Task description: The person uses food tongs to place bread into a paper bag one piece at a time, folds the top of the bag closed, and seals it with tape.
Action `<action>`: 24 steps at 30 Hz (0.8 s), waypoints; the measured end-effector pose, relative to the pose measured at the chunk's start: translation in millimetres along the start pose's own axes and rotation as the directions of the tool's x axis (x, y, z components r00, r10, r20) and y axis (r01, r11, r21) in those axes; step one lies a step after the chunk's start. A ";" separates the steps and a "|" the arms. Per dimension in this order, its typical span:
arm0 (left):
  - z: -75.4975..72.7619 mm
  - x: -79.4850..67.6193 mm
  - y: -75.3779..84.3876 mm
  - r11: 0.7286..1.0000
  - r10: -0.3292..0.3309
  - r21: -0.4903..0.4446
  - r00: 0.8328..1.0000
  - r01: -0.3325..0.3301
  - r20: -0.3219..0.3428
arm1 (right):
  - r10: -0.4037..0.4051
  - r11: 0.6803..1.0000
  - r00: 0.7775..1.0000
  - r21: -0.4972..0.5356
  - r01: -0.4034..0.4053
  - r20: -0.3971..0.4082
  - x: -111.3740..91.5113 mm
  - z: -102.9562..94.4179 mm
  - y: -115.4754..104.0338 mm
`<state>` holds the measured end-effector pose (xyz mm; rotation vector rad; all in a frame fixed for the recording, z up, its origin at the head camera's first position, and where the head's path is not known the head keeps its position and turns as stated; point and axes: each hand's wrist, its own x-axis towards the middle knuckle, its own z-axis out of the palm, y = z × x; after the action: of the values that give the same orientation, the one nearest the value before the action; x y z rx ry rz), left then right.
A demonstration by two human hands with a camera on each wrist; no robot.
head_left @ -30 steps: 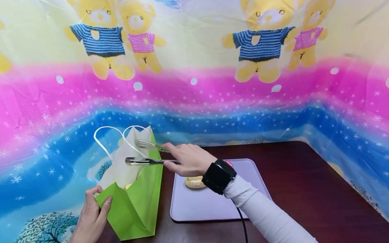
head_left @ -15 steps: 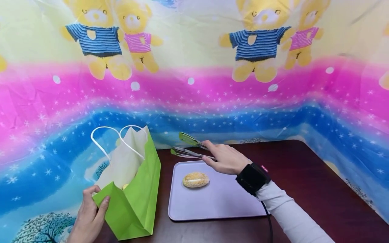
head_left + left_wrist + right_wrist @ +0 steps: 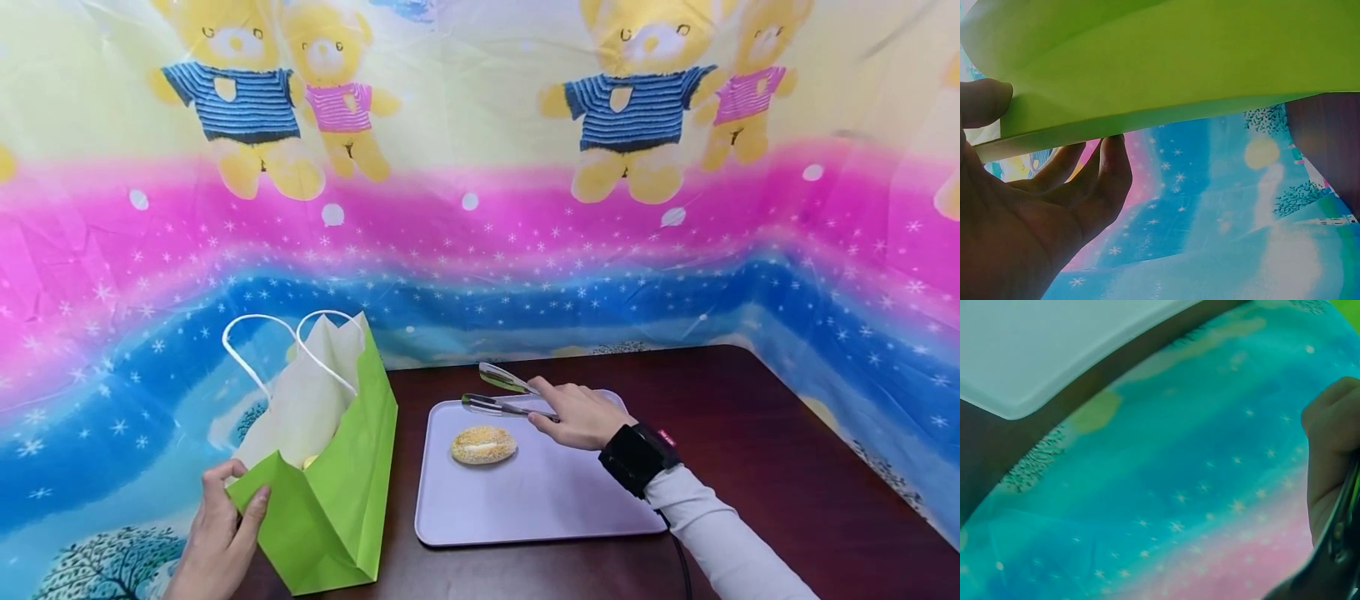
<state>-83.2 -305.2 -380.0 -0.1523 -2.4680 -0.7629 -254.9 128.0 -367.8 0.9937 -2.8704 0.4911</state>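
Note:
At the left, my left hand [image 3: 223,529] pinches the near top corner of a green paper bag [image 3: 341,487] between thumb and fingers. The bag stands upright with two white cord handles, and a bit of something yellow shows inside its mouth. My right hand [image 3: 579,415] holds a pair of metal tongs [image 3: 510,395] above the back of the lilac tray [image 3: 555,517]. The tongs' arms are spread, tips pointing left, with nothing between them. An oval, crumb-coated bread roll [image 3: 483,445] with a pale slit lies on the tray, just below and left of the tong tips.
The dark wooden table [image 3: 757,467] reaches to the right of the tray. A printed cloth [image 3: 480,250] with bears hangs behind and around it. A black cable [image 3: 684,567] trails from the right wristband [image 3: 639,457] over the table.
The right hand has moved the tongs from over the bag's mouth rightward, then down over the tray's back edge, uncovering the bread roll. The left hand keeps its hold on the bag.

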 end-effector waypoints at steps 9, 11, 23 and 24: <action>1.7 -0.2 -1.4 1.000 0.022 0.008 1.000 -0.022 -0.020 | 0.041 0.997 0.998 -0.068 -0.038 0.042 2.1 27.0 10.4; 1.7 -0.3 -2.0 1.000 0.018 -0.007 1.000 -0.018 -0.011 | 0.036 0.995 0.998 -0.090 -0.032 0.048 3.4 32.3 11.9; 0.4 0.0 -0.9 1.000 -0.015 -0.001 1.000 0.015 0.001 | 0.104 0.987 0.992 -0.130 -0.094 0.076 0.0 46.8 18.5; 0.4 0.0 -0.8 1.000 -0.016 0.000 1.000 0.016 -0.002 | 0.107 0.987 0.991 -0.125 -0.097 0.076 0.1 47.6 18.7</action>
<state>-83.6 -305.6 -380.6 -0.1314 -2.4697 -0.7697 -264.4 126.6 -418.0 0.8716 -2.9947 0.2834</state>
